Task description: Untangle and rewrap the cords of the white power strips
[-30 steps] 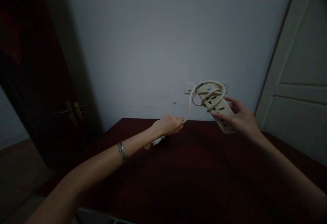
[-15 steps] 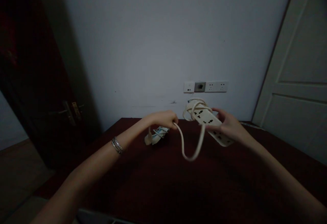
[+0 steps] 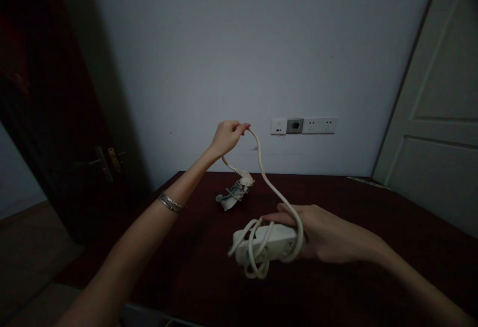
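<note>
My left hand (image 3: pixel 228 136), a bracelet on its wrist, is raised in front of the wall and pinches the white cord (image 3: pixel 267 180). From there the cord runs down in an arc to the right. Its plug (image 3: pixel 245 178) dangles below my left hand. My right hand (image 3: pixel 317 232) grips one end of a white power strip (image 3: pixel 274 242), which is tilted above the table. Several turns of cord are wound round the strip's left end. Behind it on the table lies a second small white item (image 3: pixel 231 197) with thin bluish cord wrapped about it; its kind is unclear.
The dark red table (image 3: pixel 179 277) reaches back to the pale wall. Wall sockets and a switch plate (image 3: pixel 304 126) sit above its back edge. A dark door with a handle (image 3: pixel 106 163) stands at left, a white door (image 3: pixel 436 133) at right.
My left hand has risen with the cord, bringing the plug into view. My right hand has come down and nearer, turning the power strip so that its socket face is no longer toward me.
</note>
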A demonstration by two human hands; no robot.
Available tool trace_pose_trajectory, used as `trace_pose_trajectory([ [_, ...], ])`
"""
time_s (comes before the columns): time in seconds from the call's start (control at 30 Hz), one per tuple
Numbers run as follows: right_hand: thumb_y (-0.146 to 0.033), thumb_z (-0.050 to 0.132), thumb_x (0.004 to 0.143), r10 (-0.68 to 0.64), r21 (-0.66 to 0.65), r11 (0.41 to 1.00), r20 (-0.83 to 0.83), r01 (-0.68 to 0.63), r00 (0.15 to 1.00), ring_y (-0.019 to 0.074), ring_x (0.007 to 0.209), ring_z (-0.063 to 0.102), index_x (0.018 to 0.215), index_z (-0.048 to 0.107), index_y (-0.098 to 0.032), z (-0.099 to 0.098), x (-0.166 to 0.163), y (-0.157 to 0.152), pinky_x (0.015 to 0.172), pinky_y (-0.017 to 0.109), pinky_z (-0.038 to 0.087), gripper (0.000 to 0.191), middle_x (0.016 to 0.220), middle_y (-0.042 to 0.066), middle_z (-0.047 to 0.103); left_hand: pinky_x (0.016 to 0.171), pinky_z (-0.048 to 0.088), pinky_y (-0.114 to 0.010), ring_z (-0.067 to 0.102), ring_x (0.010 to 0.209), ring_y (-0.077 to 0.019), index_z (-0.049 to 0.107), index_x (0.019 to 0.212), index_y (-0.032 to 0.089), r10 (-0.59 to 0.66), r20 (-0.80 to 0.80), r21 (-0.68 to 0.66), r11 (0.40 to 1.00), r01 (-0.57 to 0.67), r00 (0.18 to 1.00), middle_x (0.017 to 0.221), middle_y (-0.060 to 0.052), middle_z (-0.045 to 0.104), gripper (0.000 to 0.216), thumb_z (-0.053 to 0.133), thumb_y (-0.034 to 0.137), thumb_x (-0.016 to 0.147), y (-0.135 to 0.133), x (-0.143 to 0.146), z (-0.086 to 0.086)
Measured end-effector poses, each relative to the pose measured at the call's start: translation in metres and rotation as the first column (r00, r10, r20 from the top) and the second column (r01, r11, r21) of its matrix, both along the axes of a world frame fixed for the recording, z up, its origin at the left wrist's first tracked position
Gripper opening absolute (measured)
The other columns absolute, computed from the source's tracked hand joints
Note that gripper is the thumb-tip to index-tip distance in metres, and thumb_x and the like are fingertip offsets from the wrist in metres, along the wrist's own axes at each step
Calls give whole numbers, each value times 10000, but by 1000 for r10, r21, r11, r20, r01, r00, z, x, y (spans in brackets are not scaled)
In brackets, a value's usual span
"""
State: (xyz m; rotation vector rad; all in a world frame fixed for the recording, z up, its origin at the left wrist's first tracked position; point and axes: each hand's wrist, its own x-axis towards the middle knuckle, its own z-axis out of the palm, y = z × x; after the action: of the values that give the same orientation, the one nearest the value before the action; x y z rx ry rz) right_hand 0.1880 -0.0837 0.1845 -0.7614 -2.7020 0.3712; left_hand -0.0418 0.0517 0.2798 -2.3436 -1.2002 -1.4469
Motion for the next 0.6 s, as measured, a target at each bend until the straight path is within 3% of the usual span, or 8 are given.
trace_pose_trajectory([
  [0.07,-295,690,672,-18,-49,999,-114,13,993,216,1044,548,1256,480,-291,10,6,-11,880,331,442,620,1189,36,559,498,231,-229,354,474,-85,609,615,123,114,1,34,993,-114,994,471,19,439,465,422,488,834,16,-8,-15],
  [0.17,-349,738,613,-218,-90,976,-335,199,917,246,1019,561,1186,552,-266,20,26,-10,855,362,469,609,1178,48,570,519,245,-230,403,510,-102,613,647,121,198,-107,-17,979,-201,974,521,-11,509,489,374,492,857,33,-21,-42],
  [0.27,-380,748,578,-448,-163,887,-523,431,725,257,907,603,1097,614,-254,25,45,7,761,373,504,551,1054,39,637,531,262,-226,436,531,-109,618,679,126,89,-325,-153,978,-145,941,576,-33,561,479,354,476,874,36,-26,-67],
  [0.37,-387,776,506,-614,-281,749,-635,601,469,279,860,613,1079,620,-226,25,54,30,703,387,507,616,983,55,666,533,281,-230,448,523,-113,627,737,145,-59,-499,-255,963,-82,865,605,-41,577,482,299,459,900,22,-18,-87],
  [0.43,-389,793,466,-664,-395,698,-670,597,333,280,815,621,1126,581,-215,20,54,45,637,375,507,715,958,72,670,544,308,-240,460,522,-123,631,796,153,-126,-592,-289,955,-64,796,623,-50,581,496,252,452,912,6,-6,-96],
  [0.53,-366,802,469,-660,-534,725,-720,435,214,258,747,634,1237,463,-225,8,49,63,557,336,496,852,963,82,669,583,362,-259,506,568,-140,612,873,149,-224,-695,-305,952,1,683,690,-68,599,457,250,425,913,-23,14,-105],
  [0.6,-347,784,510,-665,-609,742,-721,280,195,230,692,632,1211,483,-216,-2,44,70,532,312,485,773,935,77,675,610,389,-271,530,609,-149,592,901,143,-279,-723,-318,946,54,632,725,-73,603,350,344,390,887,-39,26,-106],
])
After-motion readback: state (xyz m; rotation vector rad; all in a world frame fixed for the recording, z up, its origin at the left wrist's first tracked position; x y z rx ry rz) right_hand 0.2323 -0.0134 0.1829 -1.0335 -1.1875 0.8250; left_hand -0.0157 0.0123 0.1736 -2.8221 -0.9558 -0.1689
